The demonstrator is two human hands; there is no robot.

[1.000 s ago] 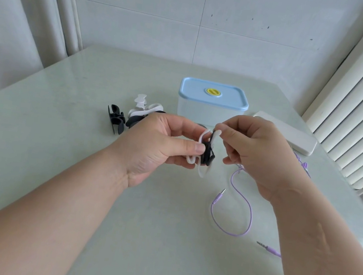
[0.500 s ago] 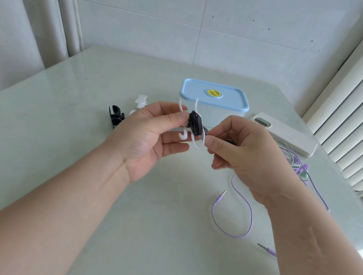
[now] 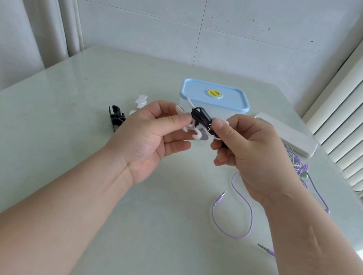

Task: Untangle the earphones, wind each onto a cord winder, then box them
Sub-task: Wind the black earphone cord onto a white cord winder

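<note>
Both hands hold a white cord winder [image 3: 196, 132] wound with a black earphone cord [image 3: 200, 118], above the table in front of the box. My left hand [image 3: 152, 138] pinches its left end between thumb and fingers. My right hand [image 3: 253, 152] pinches its right end. A lidded box with a blue lid [image 3: 214, 94] stands behind. Purple earphones [image 3: 241, 215] lie loose on the table to the right, their plugs free. A black winder [image 3: 115, 116] and a white winder [image 3: 140, 102] lie at the left, partly hidden by my left hand.
A white flat case [image 3: 292, 136] lies right of the box. A tangle of purple and green cord [image 3: 299, 168] sits beside my right wrist. Curtains hang at the left and a ribbed radiator stands at the right. The table's right edge runs close to the cords.
The wound winder was turned in my fingers and raised slightly toward the box. Both hands shifted their pinch to its ends.
</note>
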